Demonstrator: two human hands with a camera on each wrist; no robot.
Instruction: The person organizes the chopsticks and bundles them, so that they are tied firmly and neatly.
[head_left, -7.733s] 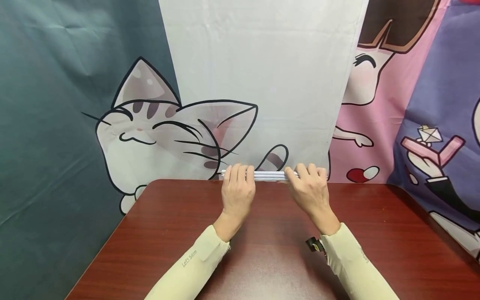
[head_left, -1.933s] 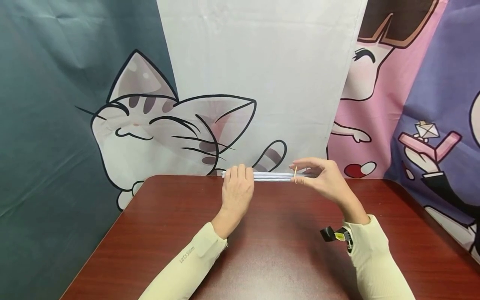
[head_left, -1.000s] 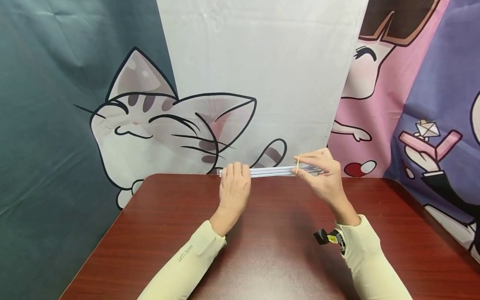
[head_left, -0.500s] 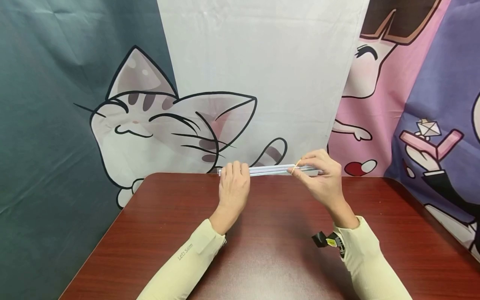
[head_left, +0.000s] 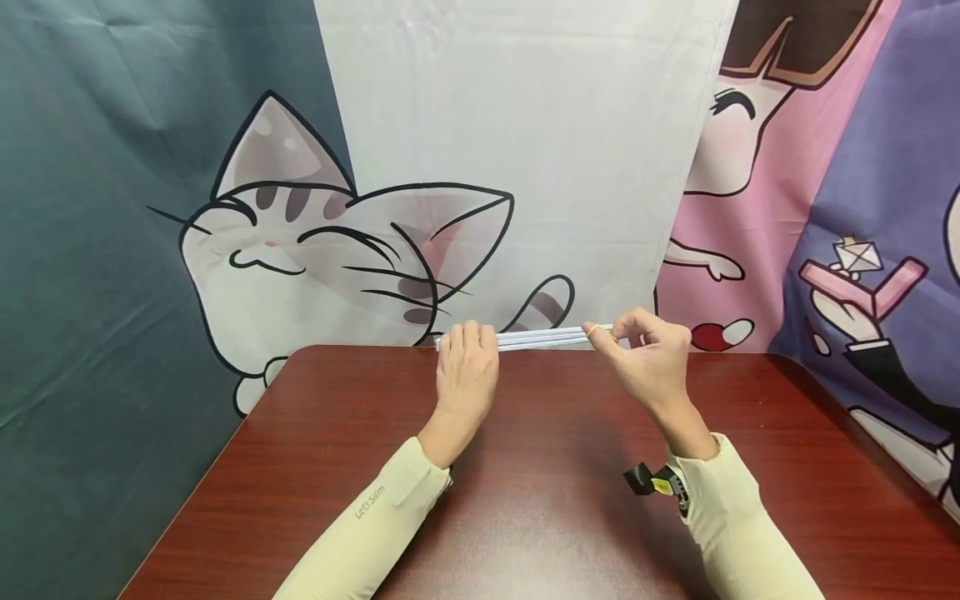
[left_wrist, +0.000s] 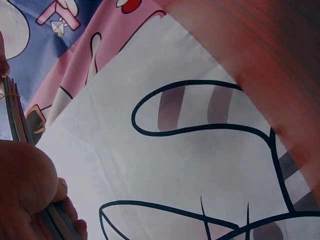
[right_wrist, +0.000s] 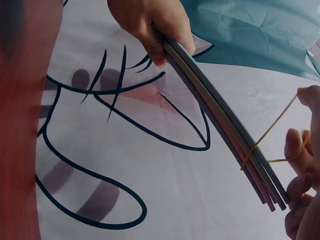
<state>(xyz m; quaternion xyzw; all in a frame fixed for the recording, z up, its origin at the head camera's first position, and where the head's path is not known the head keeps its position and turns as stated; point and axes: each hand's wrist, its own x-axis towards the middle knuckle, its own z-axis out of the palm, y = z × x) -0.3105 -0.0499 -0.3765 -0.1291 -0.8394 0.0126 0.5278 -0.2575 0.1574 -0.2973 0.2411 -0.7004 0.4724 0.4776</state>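
A bundle of several thin, straight sticks (head_left: 543, 338) is held level above the far table edge. They look pale in the head view and grey, tan and pink in the right wrist view. My left hand (head_left: 467, 371) grips the bundle's left part from above, fingers curled over it. A yellowish rubber band (right_wrist: 270, 131) loops round the sticks near their right ends, stretched away from them. My right hand (head_left: 648, 358) holds that band, with the thumb in one strand and curled fingers hooking another. The band is partly hidden by the fingers in the head view.
The red-brown wooden table (head_left: 525, 500) lies below both hands. Behind its far edge hangs a printed cloth backdrop (head_left: 525, 125) with a cartoon cat. A small black device (head_left: 656, 482) is strapped at my right wrist.
Earlier both hands gripped the bundle from above. Later the right hand spread the band round the right ends; over the last second the band tilted and those fingers curled in. The left hand keeps its grip.
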